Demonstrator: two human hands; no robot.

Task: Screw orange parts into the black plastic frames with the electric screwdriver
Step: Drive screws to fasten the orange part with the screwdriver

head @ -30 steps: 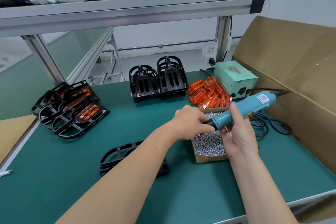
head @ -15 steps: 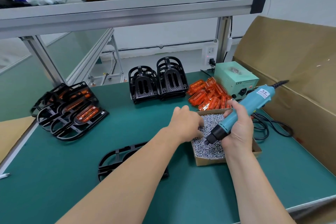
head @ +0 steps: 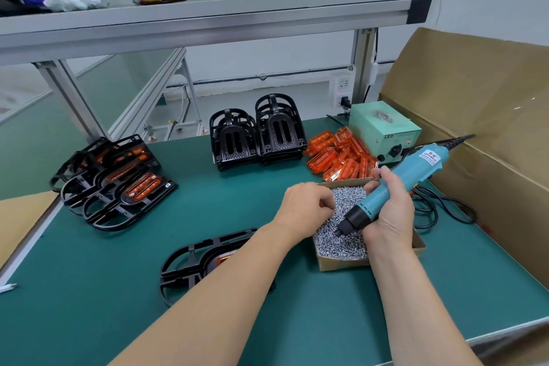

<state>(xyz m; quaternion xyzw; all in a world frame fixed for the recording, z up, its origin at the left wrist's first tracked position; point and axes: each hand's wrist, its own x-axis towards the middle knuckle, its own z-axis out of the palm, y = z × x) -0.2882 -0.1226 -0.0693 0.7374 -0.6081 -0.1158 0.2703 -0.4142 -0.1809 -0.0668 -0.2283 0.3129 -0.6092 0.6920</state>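
Screws [head: 341, 245], small and silver, fill an open cardboard box [head: 341, 265] that sits on the green bench mat [head: 89, 291], right of centre. Both hands are over it. The right hand [head: 390, 212] is wrapped around the teal electric screwdriver [head: 421, 168], fingers closed on its body. The tool slants down and to the left, with its black nose pointing into the screws. Its black cable [head: 442, 212] leaves the far end and coils on the mat to the right, near the pale green power unit [head: 383, 131] at the far right of the bench. The left hand [head: 309, 208] is at the box's left edge with its fingertips bunched together down among the screws. It may be pinching one, but the view does not settle that.

Nearer and left of the box, a black plastic frame [head: 193, 261] lies flat on the mat, partly hidden under the left forearm. An orange part [head: 226, 257] is seated in it. A heap of loose orange parts [head: 335, 154] lies just beyond the box's far edge. Two stacks of empty black frames [head: 258, 140] stand at the far middle of the mat. At the far left, several finished frames [head: 118, 187] with orange inserts lie overlapping one another. A large brown carton [head: 490, 134] stands open along the right side of the bench.
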